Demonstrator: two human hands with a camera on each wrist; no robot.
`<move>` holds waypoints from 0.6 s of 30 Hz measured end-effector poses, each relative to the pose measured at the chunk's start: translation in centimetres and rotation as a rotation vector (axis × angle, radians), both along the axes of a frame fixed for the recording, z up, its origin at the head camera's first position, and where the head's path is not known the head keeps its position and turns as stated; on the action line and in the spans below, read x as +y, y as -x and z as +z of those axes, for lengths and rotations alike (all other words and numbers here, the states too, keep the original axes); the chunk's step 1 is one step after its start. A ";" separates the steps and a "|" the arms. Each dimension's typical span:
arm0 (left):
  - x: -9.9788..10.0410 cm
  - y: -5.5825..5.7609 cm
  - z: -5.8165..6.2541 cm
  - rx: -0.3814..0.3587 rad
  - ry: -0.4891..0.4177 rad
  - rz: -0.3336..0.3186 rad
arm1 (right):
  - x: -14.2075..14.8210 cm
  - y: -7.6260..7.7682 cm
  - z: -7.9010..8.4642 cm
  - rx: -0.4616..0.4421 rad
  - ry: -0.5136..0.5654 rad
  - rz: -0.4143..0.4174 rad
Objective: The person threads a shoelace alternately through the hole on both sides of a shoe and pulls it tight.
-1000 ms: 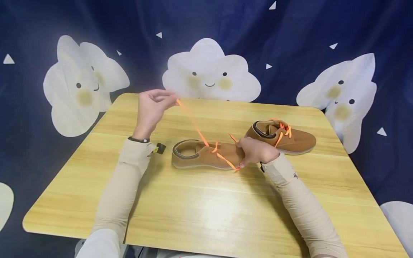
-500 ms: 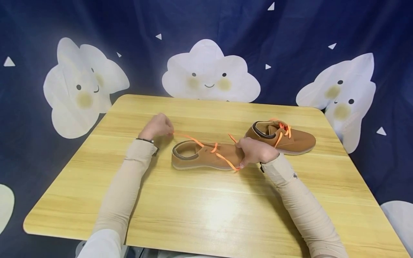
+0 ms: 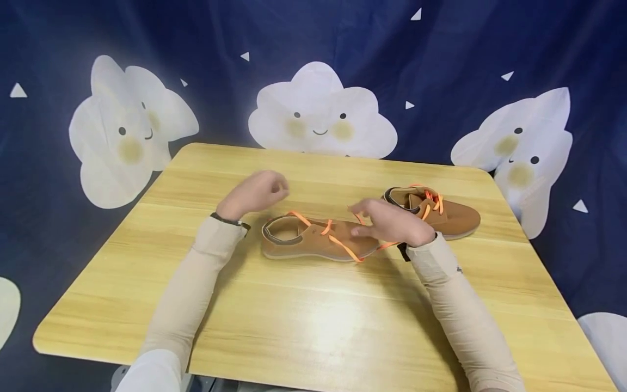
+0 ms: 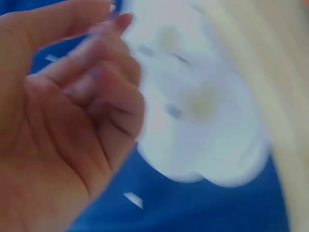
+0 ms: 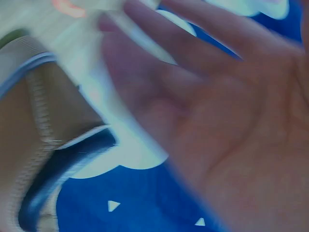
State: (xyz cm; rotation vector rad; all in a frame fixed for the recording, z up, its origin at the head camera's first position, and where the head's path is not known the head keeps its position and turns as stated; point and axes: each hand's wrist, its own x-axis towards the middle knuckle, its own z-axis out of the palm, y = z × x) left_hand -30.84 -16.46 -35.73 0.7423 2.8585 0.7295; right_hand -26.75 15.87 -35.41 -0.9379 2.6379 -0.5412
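- Left hand (image 3: 252,193) hangs in the air, fingers loosely curled, apparently holding nothing.
- Brown leather-look shoe with pale sole (image 3: 313,243) stands upright, mid-way across the yellow wood-grain table (image 3: 274,321); probably light, flexible-sided, firm-soled, best steadied at heel or toe.
- Flat orange lace (image 3: 345,249) trails loosely over it; likely limp, easiest pinched near its ends.
- Right hand (image 3: 389,222), released, fingers extended, hovers over the toe.
- Matching brown shoe with orange laces (image 3: 455,218) crowds the right; bare tabletop spreads left and in front, edges well apart.

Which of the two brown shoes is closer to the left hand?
The front-left shoe, its heel end just below the left hand in the head view. The other brown shoe sits farther right and back, partly hidden by the right hand.
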 end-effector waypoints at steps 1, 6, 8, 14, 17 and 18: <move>0.9 -0.6 0.7 0.027 -0.017 -0.050 | -0.2 -0.1 0.2 0.056 0.062 0.009; 4.6 -3.7 2.4 0.106 0.004 -0.265 | -2.2 0.0 -0.3 0.272 0.269 0.149; 5.4 -4.6 2.4 0.126 0.041 -0.307 | -2.9 0.1 -0.9 0.327 0.293 0.210; 5.9 -5.5 2.1 0.107 0.049 -0.327 | -3.9 0.2 -2.3 0.483 0.252 0.276; 5.7 -5.4 2.1 0.093 0.052 -0.333 | -4.0 0.1 -2.5 0.517 0.251 0.278; 5.7 -5.3 2.1 0.088 0.056 -0.336 | -4.1 0.1 -2.6 0.518 0.257 0.278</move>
